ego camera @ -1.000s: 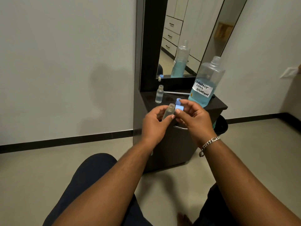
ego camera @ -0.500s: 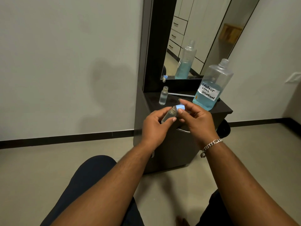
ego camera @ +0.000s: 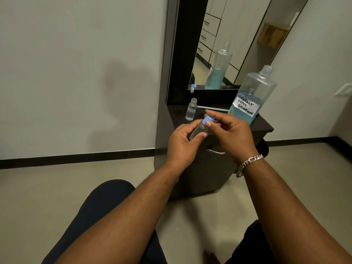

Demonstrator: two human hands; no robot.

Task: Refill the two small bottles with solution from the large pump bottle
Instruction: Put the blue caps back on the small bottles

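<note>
Left hand (ego camera: 182, 143) grips 1 small bottle (ego camera: 198, 130) tilted in the air before the worktop's (ego camera: 262, 128) front edge; right hand (ego camera: 230, 130) pinches the blue cap (ego camera: 207, 120) at its mouth. Seat the cap square, then twist. Bottle 2 (ego camera: 191, 109) stands uncapped near the left edge, large bottle (ego camera: 251, 94) near the right.

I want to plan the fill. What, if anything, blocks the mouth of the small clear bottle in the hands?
A blue cap sits at the mouth of the small clear bottle, pinched by the right hand; the left hand grips the body. It would block filling.
</note>
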